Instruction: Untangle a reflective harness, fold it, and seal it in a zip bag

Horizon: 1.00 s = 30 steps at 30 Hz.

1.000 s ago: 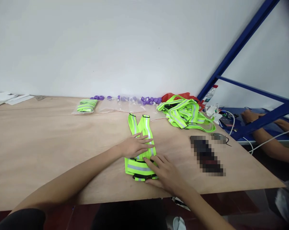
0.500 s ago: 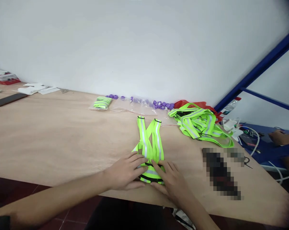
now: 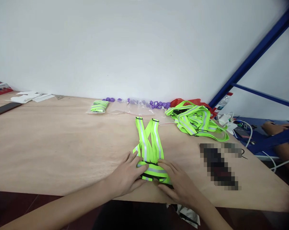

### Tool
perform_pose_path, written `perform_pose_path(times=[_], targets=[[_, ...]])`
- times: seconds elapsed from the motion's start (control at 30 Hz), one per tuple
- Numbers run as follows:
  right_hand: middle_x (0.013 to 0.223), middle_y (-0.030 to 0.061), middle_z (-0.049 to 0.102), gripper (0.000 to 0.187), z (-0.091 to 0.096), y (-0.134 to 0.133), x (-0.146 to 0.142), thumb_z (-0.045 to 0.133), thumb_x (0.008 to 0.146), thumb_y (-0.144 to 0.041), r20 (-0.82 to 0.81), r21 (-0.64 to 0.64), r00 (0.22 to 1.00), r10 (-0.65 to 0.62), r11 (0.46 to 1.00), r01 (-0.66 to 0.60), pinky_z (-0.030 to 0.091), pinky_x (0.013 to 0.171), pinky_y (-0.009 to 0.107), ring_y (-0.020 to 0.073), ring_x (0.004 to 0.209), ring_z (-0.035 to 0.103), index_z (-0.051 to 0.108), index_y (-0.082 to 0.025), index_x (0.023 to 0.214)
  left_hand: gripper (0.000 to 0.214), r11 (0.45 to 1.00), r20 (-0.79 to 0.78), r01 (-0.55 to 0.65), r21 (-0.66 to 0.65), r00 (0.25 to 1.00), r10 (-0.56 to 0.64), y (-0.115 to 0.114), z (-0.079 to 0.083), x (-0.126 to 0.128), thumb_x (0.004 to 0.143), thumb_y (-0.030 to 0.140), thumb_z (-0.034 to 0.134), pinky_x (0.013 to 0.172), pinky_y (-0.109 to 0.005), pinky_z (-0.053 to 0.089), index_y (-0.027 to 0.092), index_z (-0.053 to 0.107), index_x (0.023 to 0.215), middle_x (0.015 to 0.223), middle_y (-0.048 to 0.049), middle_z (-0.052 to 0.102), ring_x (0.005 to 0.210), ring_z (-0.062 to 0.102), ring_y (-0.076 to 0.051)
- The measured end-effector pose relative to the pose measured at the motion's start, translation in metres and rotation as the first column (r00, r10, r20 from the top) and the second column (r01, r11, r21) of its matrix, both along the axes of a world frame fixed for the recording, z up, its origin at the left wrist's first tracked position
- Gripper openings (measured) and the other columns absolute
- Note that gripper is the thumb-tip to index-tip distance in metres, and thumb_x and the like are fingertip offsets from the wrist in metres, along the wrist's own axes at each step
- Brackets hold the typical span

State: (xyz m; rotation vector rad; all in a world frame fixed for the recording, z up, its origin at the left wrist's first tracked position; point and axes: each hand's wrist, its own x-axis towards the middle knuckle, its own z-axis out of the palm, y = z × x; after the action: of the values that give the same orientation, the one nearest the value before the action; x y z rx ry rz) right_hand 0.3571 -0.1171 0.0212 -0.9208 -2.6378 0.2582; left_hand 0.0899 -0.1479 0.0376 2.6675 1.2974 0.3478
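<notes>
A neon-yellow reflective vest (image 3: 149, 143) lies on the wooden table (image 3: 50, 150), its two grey-striped straps reaching away from me and its folded lower part near the front edge. My left hand (image 3: 127, 174) rests on the fold's left end, fingers curled round it. My right hand (image 3: 179, 183) presses on the fold's right end, fingers bent over it.
A loose pile of more reflective vests (image 3: 197, 121) lies at the back right, over something red. A bagged vest (image 3: 98, 107), clear bags and purple pieces (image 3: 158, 104) line the wall. A blurred dark object (image 3: 218, 166) sits right of my hands. Another person's arm (image 3: 278, 134) is at far right.
Both hands slid from the vest's middle down to its near folded end and now hold it from either side. The view swung left, then partly back.
</notes>
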Motion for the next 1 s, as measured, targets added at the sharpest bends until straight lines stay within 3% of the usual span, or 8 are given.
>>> perform_pose_path(times=[0.13,0.23,0.53,0.7,1.0], targets=[[0.146,0.0154,0.054,0.043,0.005,-0.002,0.011,0.056,0.095,-0.024,-0.016,-0.022,0.998,0.057,0.998,-0.057,0.053,0.102,0.039,0.0265,0.130,0.056,0.052,-0.020,0.138,0.031,0.999,0.002,0.031,-0.038,1.000,-0.030,0.006,0.006,-0.001,0.094,0.038,0.061,0.108,-0.073,0.031,0.023,0.057,0.121,0.124,-0.0147,0.054,0.142,0.031,-0.046],[0.147,0.0154,0.053,0.044,0.006,-0.002,0.015,0.055,0.095,-0.023,-0.036,-0.045,0.996,0.076,0.996,-0.078,0.053,0.103,0.038,0.0257,0.131,0.056,0.053,-0.020,0.139,0.031,0.997,0.030,0.053,-0.060,0.998,-0.052,0.010,0.006,-0.003,0.093,0.039,0.060,0.109,-0.073,0.028,0.022,0.057,0.119,0.123,-0.0148,0.052,0.143,0.028,-0.046],[0.139,0.0142,0.061,0.042,0.009,0.007,0.012,0.060,0.092,-0.024,-0.049,-0.073,0.997,0.066,0.995,-0.069,0.052,0.104,0.041,0.0263,0.125,0.061,0.060,-0.021,0.134,0.032,0.986,0.127,0.090,-0.144,0.989,-0.072,0.026,0.010,-0.008,0.088,0.045,0.066,0.106,-0.061,0.035,0.025,0.059,0.112,0.116,-0.0096,0.053,0.121,0.051,-0.034],[0.139,0.0147,0.061,0.049,0.010,0.007,0.010,0.066,0.088,-0.023,-0.039,-0.062,0.997,0.065,0.996,-0.067,0.053,0.104,0.043,0.0273,0.126,0.060,0.058,-0.020,0.136,0.039,0.990,0.137,0.093,-0.106,0.988,-0.078,0.026,0.003,-0.009,0.087,0.049,0.068,0.107,-0.061,0.033,0.025,0.059,0.115,0.116,-0.0102,0.054,0.125,0.048,-0.036],[0.132,0.0134,0.066,0.040,0.001,0.009,0.008,0.062,0.091,-0.022,-0.156,-0.015,0.986,0.051,0.998,-0.054,0.054,0.102,0.041,0.0249,0.121,0.063,0.062,-0.021,0.131,0.036,0.995,0.098,0.066,-0.077,0.993,-0.058,0.024,-0.002,-0.006,0.091,0.051,0.062,0.107,-0.066,0.032,0.023,0.060,0.114,0.116,-0.0122,0.055,0.129,0.046,-0.039]])
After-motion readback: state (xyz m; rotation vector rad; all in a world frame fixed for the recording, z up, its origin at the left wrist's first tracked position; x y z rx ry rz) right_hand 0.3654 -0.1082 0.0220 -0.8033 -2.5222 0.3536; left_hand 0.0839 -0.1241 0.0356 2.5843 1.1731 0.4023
